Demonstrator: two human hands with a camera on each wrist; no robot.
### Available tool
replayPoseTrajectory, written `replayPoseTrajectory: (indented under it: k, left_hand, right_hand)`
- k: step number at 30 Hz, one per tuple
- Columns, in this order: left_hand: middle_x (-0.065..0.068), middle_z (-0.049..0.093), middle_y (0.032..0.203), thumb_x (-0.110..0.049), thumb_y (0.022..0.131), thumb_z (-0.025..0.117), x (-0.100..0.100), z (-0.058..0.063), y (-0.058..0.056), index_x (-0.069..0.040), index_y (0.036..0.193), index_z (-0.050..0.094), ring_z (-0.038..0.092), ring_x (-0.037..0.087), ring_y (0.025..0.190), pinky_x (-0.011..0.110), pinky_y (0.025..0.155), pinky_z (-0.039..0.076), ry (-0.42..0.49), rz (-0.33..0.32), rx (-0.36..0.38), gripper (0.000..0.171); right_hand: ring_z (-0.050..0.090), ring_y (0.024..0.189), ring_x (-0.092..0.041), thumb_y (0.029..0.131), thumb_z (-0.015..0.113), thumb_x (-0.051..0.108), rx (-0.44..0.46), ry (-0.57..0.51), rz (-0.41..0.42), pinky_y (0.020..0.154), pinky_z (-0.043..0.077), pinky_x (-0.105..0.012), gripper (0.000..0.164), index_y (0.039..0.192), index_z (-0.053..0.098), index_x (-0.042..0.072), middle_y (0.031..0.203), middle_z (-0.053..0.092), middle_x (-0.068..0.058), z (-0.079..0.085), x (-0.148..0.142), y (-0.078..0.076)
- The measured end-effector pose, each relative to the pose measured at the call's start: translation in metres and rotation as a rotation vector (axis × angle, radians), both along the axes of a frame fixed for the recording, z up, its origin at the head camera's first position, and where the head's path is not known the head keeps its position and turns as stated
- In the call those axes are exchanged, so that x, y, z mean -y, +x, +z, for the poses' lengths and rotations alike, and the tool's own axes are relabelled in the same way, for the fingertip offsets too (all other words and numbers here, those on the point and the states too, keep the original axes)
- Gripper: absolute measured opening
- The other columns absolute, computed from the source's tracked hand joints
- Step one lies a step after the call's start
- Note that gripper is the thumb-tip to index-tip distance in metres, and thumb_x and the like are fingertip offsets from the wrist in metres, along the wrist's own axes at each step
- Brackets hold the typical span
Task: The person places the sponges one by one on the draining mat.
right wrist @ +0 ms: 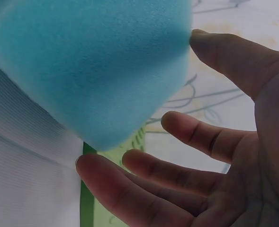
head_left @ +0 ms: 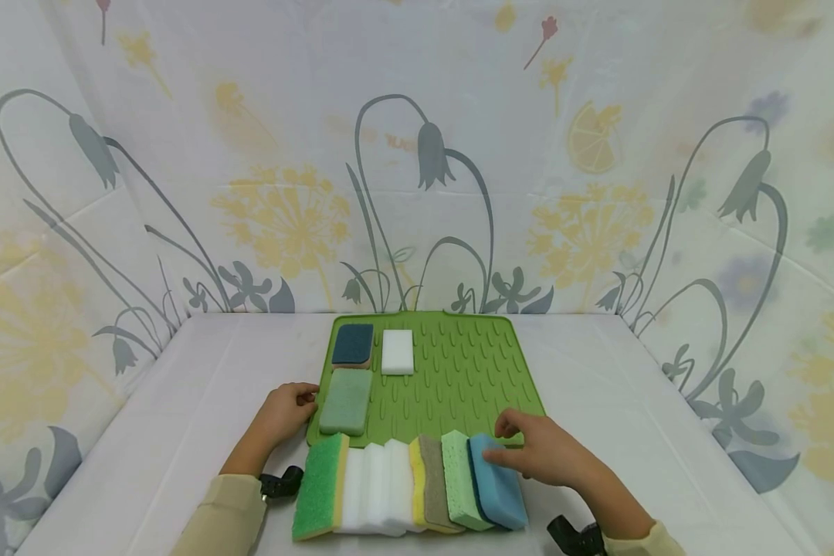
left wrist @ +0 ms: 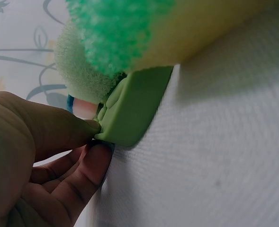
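At the left edge of the green ridged mat (head_left: 459, 386), my left hand (head_left: 286, 415) pinches the rim between thumb and fingers, as the left wrist view shows close up. My right hand (head_left: 542, 448) is beside the blue sponge (head_left: 498, 483) at the right end of a row of sponges. Its thumb tip is right at the top edge of that sponge, while the other fingers are spread apart and relaxed around nothing. On the mat lie a pale green sponge (head_left: 347, 401), a dark blue-topped sponge (head_left: 353, 344) and a white sponge (head_left: 398, 352).
Along the mat's near edge, the row also has a green-and-yellow sponge (head_left: 320, 486), several white sponges (head_left: 378, 490), a brown-and-yellow sponge (head_left: 436, 486) and a light green sponge (head_left: 462, 483). A white cloth covers the table (head_left: 667, 432), with a flower-patterned sheet (head_left: 417, 232) behind.
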State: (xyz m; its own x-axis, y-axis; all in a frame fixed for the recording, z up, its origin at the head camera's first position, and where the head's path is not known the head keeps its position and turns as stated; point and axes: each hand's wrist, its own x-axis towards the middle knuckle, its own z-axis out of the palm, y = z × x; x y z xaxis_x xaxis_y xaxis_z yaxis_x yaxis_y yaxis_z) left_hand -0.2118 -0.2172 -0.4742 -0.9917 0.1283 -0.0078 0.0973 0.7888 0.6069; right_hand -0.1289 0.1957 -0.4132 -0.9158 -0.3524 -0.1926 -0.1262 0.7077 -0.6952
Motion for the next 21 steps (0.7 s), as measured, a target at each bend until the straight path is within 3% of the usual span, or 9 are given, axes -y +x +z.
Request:
replayPoseTrajectory:
  k: [8, 16, 21]
  left_hand:
    - [0.01, 0.068, 0.103, -0.01, 0.092, 0.06, 0.0001, 0.0005, 0.0001, 0.004, 0.125, 0.062, 0.065, 0.024, 0.095, 0.04, 0.076, 0.053, 0.003, 0.002, 0.009, 0.035]
    - [0.011, 0.068, 0.103, -0.01, 0.092, 0.06, -0.0004, 0.0022, 0.0011, 0.003, 0.125, 0.062, 0.064, 0.024, 0.095, 0.04, 0.077, 0.053, 0.006, 0.001, 0.007, 0.036]
    - [0.011, 0.068, 0.103, -0.01, 0.092, 0.06, -0.0007, 0.0024, 0.0015, 0.003, 0.124, 0.062, 0.065, 0.025, 0.095, 0.041, 0.077, 0.053, -0.004, 0.004, 0.007, 0.035]
  right_hand:
    - [0.065, 0.069, -0.015, 0.085, 0.07, 0.048, 0.022, -0.038, 0.012, 0.056, 0.052, -0.031, 0.045, 0.11, 0.057, 0.013, 0.124, 0.059, -0.02, -0.0052, 0.0023, 0.0036]
    - [0.066, 0.093, -0.024, 0.082, 0.073, 0.048, 0.011, -0.023, -0.011, 0.058, 0.052, -0.03, 0.047, 0.111, 0.057, 0.015, 0.121, 0.061, -0.014, -0.0085, 0.0047, 0.0062]
    - [0.065, 0.092, -0.022, 0.083, 0.072, 0.048, 0.009, -0.028, 0.006, 0.058, 0.051, -0.031, 0.046, 0.111, 0.056, 0.015, 0.119, 0.061, -0.013, -0.0098, 0.0029, 0.0059]
